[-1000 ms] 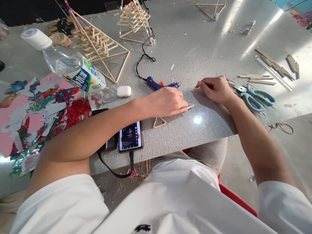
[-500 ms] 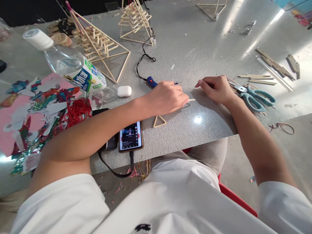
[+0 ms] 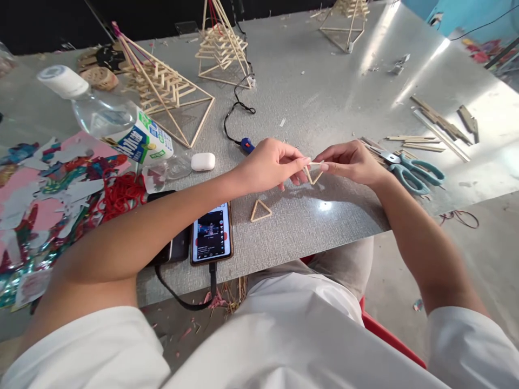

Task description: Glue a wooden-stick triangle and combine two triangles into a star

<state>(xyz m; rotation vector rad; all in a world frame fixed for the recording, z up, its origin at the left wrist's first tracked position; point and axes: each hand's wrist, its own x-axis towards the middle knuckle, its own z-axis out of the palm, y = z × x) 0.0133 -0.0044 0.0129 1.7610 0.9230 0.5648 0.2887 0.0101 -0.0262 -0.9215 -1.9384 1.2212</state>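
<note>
Pale wood is forming the small triangular frame of thin sticks (image 3: 308, 175) that you are holding up between your two hands, over the grey, mottled desk (image 3: 292, 237). Your left hand (image 3: 275, 165) is pinching its left end between thumb and fingers, and your right hand (image 3: 352, 162) is clamping the opposite end the same way, so one corner is pointing down between them; whether that corner is touching the desk, you cannot tell from here. Nor is it showing clearly whether the top stick is joined at both ends. The frame is probably feeling almost weightless and fairly stiff along each stick, with enough grain to keep it from being slippery; the corners are likely being its fragile spots. You are best off taking hold along the sticks close to a corner, pressing lightly and neither twisting nor pulling the ends apart. A second pale wooden triangle (image 3: 261, 218) is lying flat on the desk, near your left forearm, while a blue-handled corded tool (image 3: 247, 145) is showing partly behind your left hand and teal-handled scissors (image 3: 409, 175) are resting just beside your right wrist.
</note>
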